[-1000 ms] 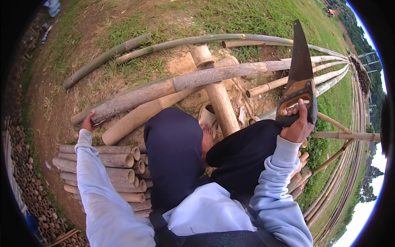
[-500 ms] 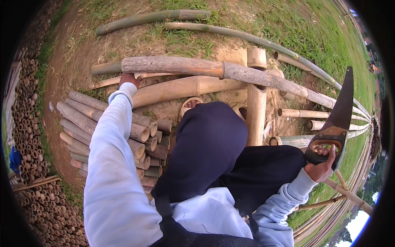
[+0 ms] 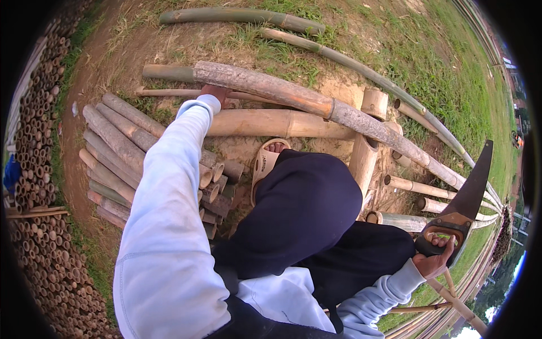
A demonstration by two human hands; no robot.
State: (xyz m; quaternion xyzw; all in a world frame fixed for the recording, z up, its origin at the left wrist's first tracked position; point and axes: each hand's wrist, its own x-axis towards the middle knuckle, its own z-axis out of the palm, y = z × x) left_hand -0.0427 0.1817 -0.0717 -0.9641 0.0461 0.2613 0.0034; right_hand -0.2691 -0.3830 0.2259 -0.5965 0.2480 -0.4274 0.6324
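The fingers of the left hand (image 3: 214, 93) are hidden under the thick bamboo pole (image 3: 265, 87), so their grip cannot be told. The left sleeve (image 3: 164, 226) covers a part of the stacked bamboo pieces (image 3: 116, 127). The right hand (image 3: 435, 262) covers a part of the handle of the saw (image 3: 473, 181). The dark knee (image 3: 316, 195) hides the back of the sandal (image 3: 261, 169). At the left, the dark rim cuts the big bamboo pile (image 3: 42, 260), and at the right an orange spot (image 3: 517, 139) is too small to recognise
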